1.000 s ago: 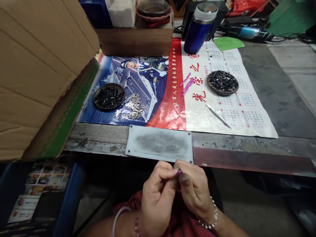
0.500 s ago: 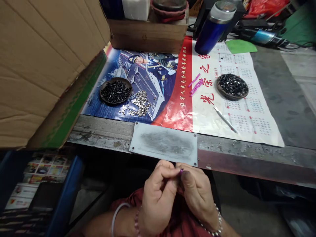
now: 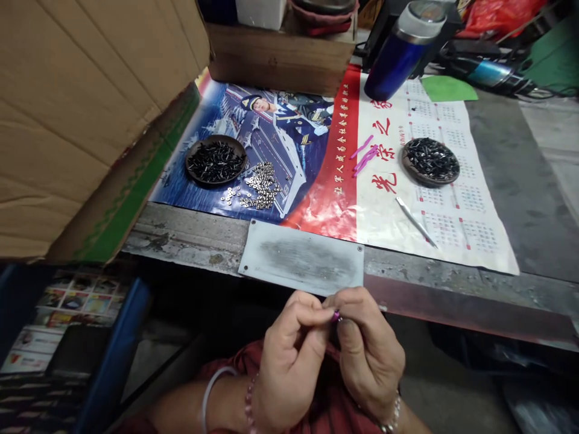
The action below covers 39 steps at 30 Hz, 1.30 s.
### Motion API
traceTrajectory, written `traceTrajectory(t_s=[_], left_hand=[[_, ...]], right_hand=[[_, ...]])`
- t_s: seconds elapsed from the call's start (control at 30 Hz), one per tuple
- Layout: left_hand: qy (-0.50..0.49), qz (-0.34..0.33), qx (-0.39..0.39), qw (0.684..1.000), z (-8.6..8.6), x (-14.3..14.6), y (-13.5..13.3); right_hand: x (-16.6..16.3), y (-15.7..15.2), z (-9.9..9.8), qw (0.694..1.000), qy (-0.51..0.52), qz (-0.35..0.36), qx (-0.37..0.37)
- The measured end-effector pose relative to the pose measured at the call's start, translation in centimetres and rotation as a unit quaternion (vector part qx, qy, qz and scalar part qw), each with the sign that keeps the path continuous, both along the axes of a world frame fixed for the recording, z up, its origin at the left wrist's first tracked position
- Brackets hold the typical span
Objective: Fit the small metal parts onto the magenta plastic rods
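Note:
My left hand (image 3: 289, 355) and my right hand (image 3: 368, 352) meet below the bench edge, over my lap. Both pinch a small purple piece (image 3: 336, 316) between their fingertips; only its tip shows. On the poster ahead lie more purple strips (image 3: 364, 158), a dark dish of black parts (image 3: 216, 160) at the left, a heap of small silver washers (image 3: 257, 188) beside it, and a second dark dish of black parts (image 3: 430, 160) at the right. A thin metal tool (image 3: 415, 220) lies below that dish.
A grey metal plate (image 3: 302, 258) is screwed to the bench edge just above my hands. A large cardboard box (image 3: 85, 102) overhangs the left. A wooden box (image 3: 280, 57) and a blue flask (image 3: 400, 54) stand at the back. A blue crate (image 3: 113, 361) sits low left.
My hands stay together on the purple piece, shifting slightly right. The view has tilted, so the bench slides right and down a little.

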<state>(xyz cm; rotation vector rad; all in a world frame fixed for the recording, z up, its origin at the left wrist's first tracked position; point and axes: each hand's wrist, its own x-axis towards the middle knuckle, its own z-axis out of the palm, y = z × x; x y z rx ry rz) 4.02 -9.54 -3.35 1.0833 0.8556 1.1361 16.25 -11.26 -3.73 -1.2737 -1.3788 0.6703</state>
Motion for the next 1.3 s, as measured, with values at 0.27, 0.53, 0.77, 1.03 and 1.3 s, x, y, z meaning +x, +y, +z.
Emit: traceTrajectory(t_s=[0.27, 0.53, 0.77, 1.03, 1.3], left_hand=[[-0.005, 0.003, -0.006, 1.000, -0.5, -0.4, 0.0], [-0.009, -0.007, -0.008, 1.000, -0.8, -0.5, 0.0], [-0.015, -0.001, -0.011, 1.000, -1.0, -0.6, 0.0], [-0.017, -0.009, -0.034, 0.999, -0.7, -1.0, 0.3], [-0.014, -0.006, -0.020, 1.000, -0.7, -1.2, 0.1]], right_hand=[[-0.9, 0.0, 0.3, 0.998, -0.039, -0.045, -0.008], [-1.5, 0.2, 0.5, 0.984, -0.157, -0.080, 0.013], [-2.2, 0.4, 0.7, 0.972, -0.220, -0.080, 0.000], [-2.2, 1.0, 0.3, 0.973, -0.216, -0.080, 0.006], [-1.6, 1.4, 0.4, 0.971, -0.230, -0.061, 0.028]])
